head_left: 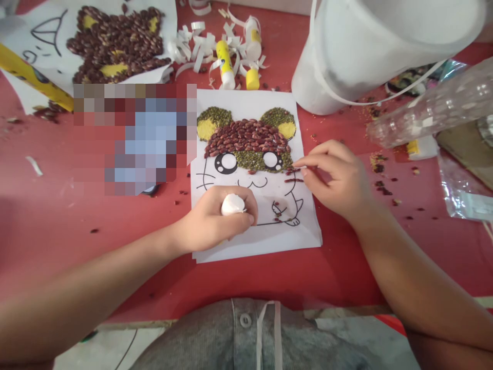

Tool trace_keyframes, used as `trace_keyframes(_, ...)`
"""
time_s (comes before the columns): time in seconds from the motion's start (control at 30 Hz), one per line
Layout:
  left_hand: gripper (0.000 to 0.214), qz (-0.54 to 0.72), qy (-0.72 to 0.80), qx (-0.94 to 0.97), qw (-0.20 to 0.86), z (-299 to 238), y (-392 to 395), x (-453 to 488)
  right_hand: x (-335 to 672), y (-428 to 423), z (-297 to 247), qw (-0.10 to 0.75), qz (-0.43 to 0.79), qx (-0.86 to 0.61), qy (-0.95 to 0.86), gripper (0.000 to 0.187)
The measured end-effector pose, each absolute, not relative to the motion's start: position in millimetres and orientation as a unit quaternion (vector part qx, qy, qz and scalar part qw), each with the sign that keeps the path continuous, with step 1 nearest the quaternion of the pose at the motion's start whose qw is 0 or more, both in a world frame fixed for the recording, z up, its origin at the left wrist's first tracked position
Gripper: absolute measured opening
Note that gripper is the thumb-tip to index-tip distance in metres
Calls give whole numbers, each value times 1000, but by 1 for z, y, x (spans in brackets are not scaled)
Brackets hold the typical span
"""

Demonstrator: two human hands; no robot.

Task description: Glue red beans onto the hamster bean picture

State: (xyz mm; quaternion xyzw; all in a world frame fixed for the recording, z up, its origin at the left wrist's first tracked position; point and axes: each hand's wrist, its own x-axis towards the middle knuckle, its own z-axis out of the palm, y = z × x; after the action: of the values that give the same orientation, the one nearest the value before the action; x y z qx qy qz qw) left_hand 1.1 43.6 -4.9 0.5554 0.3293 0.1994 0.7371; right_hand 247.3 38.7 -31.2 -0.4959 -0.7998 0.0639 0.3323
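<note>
A white paper sheet (pixel 231 246) lies in the middle of the red table, with a hamster drawn in black ink. Its head is a mosaic of red beans, green mung beans and yellow grains (pixel 246 139). My left hand (pixel 210 221) rests on the lower left of the sheet, closed around a white rounded lump (pixel 232 204). At the right edge of the mosaic, my right hand (pixel 333 180) pinches a small red bean (pixel 294 167) between thumb and forefinger. A few loose red beans (pixel 293 180) lie just below those fingertips.
A finished bean picture (pixel 115 46) lies at the back left, near curled paper strips and glue sticks (pixel 225 64). A white bucket (pixel 370 51) and a clear plastic bottle (pixel 435 108) stand back right. Stray beans dot the red table (pixel 61 257). A blurred patch hides part of the left.
</note>
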Motion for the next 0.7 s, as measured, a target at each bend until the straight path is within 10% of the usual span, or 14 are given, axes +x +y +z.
trace_keyframes(0.7,5,184,341,563,730,-7,44,-1,246,41,-37,332,75,-535,-773,11)
